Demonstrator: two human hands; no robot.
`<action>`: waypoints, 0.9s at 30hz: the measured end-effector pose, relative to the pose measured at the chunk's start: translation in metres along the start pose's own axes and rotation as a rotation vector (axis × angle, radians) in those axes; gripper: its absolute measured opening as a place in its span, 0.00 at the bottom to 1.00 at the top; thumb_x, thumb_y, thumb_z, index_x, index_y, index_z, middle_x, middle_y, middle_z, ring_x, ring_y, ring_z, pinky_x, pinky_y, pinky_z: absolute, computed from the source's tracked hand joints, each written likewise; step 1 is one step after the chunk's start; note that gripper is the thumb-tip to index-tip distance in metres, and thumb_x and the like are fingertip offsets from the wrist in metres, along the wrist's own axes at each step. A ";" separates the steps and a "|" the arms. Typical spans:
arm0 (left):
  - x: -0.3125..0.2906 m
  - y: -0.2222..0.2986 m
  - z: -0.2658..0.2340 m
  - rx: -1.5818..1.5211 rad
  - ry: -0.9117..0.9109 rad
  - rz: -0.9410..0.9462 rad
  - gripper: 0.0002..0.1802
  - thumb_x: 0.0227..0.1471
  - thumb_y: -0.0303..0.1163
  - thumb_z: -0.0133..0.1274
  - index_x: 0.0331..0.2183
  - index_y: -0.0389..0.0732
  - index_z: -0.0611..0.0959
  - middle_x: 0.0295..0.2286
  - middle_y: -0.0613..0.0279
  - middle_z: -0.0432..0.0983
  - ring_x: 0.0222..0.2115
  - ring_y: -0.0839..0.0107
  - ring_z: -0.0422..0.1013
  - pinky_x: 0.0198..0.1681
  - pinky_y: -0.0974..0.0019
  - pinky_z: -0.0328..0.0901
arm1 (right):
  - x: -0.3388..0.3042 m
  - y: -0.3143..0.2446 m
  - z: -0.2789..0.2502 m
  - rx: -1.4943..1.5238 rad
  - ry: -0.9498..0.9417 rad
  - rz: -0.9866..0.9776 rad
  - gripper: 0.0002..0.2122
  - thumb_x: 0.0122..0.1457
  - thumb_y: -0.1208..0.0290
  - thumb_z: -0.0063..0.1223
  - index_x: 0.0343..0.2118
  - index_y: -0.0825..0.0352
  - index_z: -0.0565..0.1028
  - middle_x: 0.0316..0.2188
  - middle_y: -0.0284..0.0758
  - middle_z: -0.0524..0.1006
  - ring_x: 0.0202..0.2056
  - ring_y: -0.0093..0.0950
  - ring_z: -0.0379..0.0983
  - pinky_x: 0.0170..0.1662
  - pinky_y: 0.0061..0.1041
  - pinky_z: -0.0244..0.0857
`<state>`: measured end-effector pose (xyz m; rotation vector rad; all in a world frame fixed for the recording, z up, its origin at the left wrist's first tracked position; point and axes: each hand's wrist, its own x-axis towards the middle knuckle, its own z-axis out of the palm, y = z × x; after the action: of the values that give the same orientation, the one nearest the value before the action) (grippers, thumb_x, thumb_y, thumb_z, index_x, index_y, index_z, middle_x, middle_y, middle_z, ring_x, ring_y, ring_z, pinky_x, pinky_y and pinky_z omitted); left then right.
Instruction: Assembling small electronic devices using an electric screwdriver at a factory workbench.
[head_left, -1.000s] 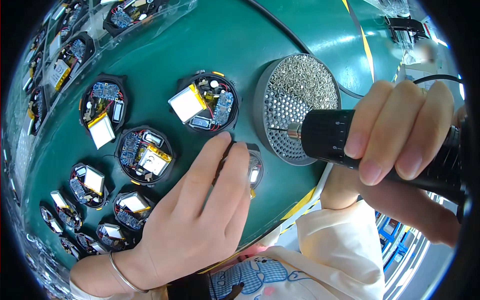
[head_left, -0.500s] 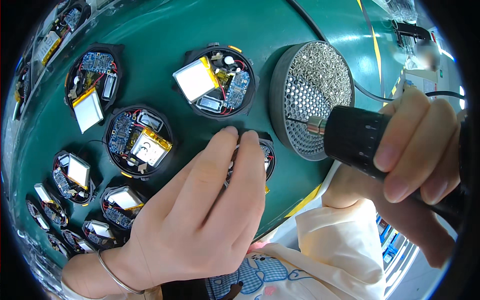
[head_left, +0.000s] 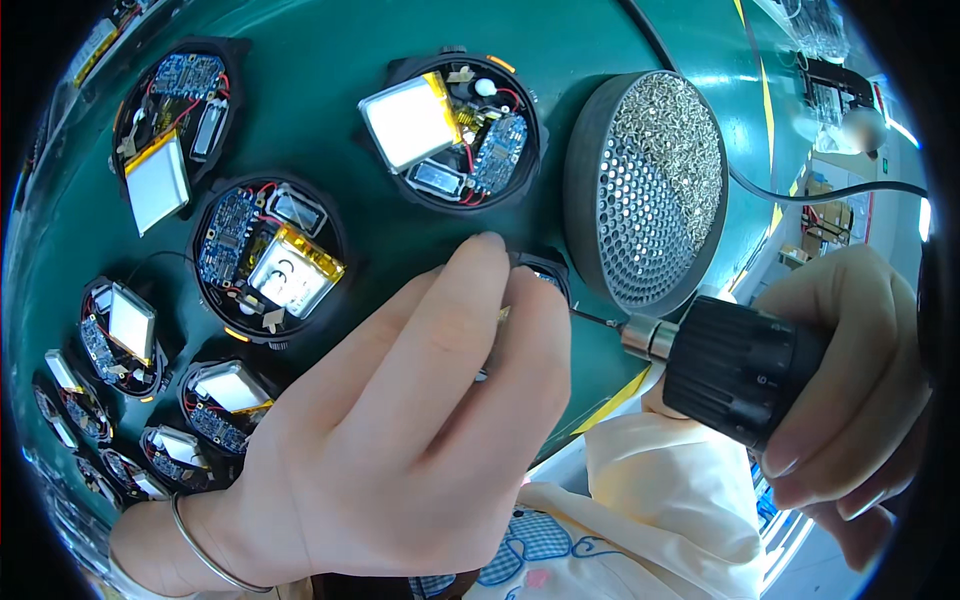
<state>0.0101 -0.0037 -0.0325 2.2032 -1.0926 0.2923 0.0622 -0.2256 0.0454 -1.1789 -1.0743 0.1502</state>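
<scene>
Green matting covers the workbench (head_left: 330, 130), and only the head view is given. Round black cases with their insides bared are laid out across it in loose rows: one with a silver battery pack (head_left: 455, 130) near the top, one with a yellow-wrapped battery (head_left: 268, 262) left of centre, another at upper left (head_left: 172, 130), and smaller ones trailing off toward the lower left rim (head_left: 120, 335). They are set face-up, seemingly so that boards and wires can be reached from above.

A round perforated dish heaped with small silver screws (head_left: 655, 190) is stood just right of the work, close to the tool, presumably so screws are within easy reach. A black cable (head_left: 830, 190) is run behind it.

The left hand (head_left: 400, 440) is laid over a small black case (head_left: 545, 272), which is mostly hidden beneath the fingers (head_left: 470, 300); the fingertips are pressed down on it, apparently to steady it against the mat. A thin bracelet (head_left: 200, 550) is worn at the wrist.

The right hand (head_left: 850, 380) is wrapped firmly around a black electric screwdriver (head_left: 740, 370), held nearly level, with its thin bit (head_left: 598, 320) brought in to the edge of the covered case.
</scene>
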 end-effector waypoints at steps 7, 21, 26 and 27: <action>0.006 0.005 0.005 0.068 0.179 0.059 0.14 0.35 0.17 0.53 0.30 0.20 0.78 0.34 0.47 0.72 0.37 0.51 0.69 0.34 0.61 0.71 | 0.000 0.001 0.011 -0.026 0.078 0.069 0.14 0.44 0.65 0.66 0.13 0.62 0.70 0.13 0.33 0.73 0.15 0.19 0.71 0.24 0.12 0.70; 0.005 0.003 -0.008 -0.145 0.053 -0.140 0.15 0.39 0.21 0.51 0.34 0.26 0.77 0.38 0.50 0.70 0.39 0.53 0.68 0.41 0.59 0.66 | 0.014 0.014 0.016 0.018 -0.136 0.119 0.15 0.41 0.65 0.68 0.12 0.63 0.71 0.12 0.33 0.73 0.14 0.21 0.71 0.21 0.13 0.70; 0.020 0.008 -0.041 -0.365 -0.197 -0.345 0.20 0.35 0.19 0.49 0.37 0.31 0.75 0.44 0.51 0.67 0.46 0.55 0.63 0.49 0.59 0.56 | 0.015 -0.003 0.003 0.229 0.297 0.019 0.16 0.41 0.66 0.66 0.08 0.62 0.67 0.07 0.31 0.69 0.10 0.21 0.69 0.15 0.15 0.68; 0.018 0.005 -0.038 -0.485 -0.082 -0.356 0.20 0.32 0.21 0.55 0.35 0.34 0.76 0.43 0.52 0.67 0.44 0.56 0.65 0.48 0.60 0.58 | 0.016 -0.003 0.002 0.232 0.293 0.017 0.16 0.41 0.66 0.66 0.08 0.62 0.67 0.07 0.31 0.69 0.10 0.21 0.69 0.15 0.15 0.68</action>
<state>0.0208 0.0074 0.0063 1.9267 -0.6978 -0.2025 0.0673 -0.2159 0.0574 -0.9664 -0.7670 0.1081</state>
